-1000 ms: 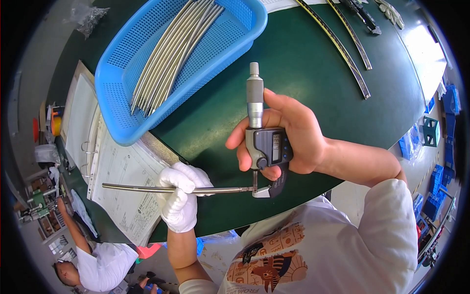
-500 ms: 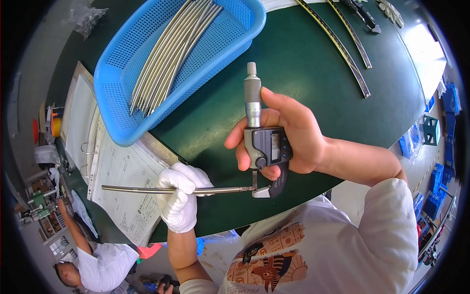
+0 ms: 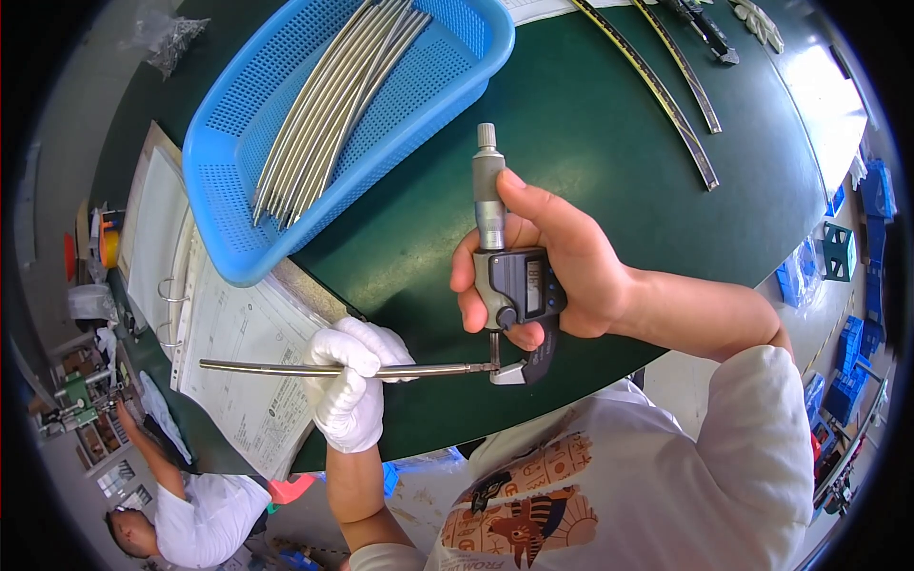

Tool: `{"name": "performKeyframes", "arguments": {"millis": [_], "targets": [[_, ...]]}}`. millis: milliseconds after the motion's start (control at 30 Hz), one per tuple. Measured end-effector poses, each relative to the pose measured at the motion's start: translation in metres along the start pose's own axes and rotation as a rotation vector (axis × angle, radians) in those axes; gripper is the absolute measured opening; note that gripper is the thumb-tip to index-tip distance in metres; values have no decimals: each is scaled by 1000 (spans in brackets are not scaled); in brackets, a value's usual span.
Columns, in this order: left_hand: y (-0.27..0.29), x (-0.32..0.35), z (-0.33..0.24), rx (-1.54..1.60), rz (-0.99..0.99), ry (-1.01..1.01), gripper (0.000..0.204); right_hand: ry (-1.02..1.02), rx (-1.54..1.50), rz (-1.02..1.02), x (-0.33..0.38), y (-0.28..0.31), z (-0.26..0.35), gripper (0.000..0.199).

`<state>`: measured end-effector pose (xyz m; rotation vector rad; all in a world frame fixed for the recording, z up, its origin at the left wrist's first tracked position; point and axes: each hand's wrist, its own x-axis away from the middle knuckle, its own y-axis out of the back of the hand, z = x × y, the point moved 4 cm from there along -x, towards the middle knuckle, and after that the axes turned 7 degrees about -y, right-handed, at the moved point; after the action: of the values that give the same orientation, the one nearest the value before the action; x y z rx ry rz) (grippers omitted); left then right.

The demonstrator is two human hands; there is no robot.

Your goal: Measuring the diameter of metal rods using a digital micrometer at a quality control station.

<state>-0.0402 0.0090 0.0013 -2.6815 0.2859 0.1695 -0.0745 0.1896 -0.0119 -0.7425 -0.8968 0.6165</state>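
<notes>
In a white glove, my left hand is closed round a thin metal rod, which lies level and sticks out on both sides of the fist. My bare right hand grips a digital micrometer by its frame, thimble pointing away from me. The thumb rests against the thimble while fingers curl behind the frame. At the micrometer's near end, the rod's right tip sits between spindle and anvil. Beyond my hands, a blue perforated basket holds several similar metal rods.
Papers in a ring binder lie left under my glove. Two narrow steel rulers, a black caliper and white gloves lie at the far right of the green table. A co-worker is at the lower left.
My right thumb and fingers have shifted slightly on the micrometer, the thumb now lying closer along the thimble. The rod and my left hand have barely moved.
</notes>
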Motion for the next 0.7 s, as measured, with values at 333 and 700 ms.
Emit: {"name": "performKeyframes", "arguments": {"millis": [333,700], "targets": [[0,-1,0,-14,-1,5,17,9,10,8,1,-1,1,73],[0,0,1,-17,-4,13,19,-33,-28,4,4,-3,2,68]]}}
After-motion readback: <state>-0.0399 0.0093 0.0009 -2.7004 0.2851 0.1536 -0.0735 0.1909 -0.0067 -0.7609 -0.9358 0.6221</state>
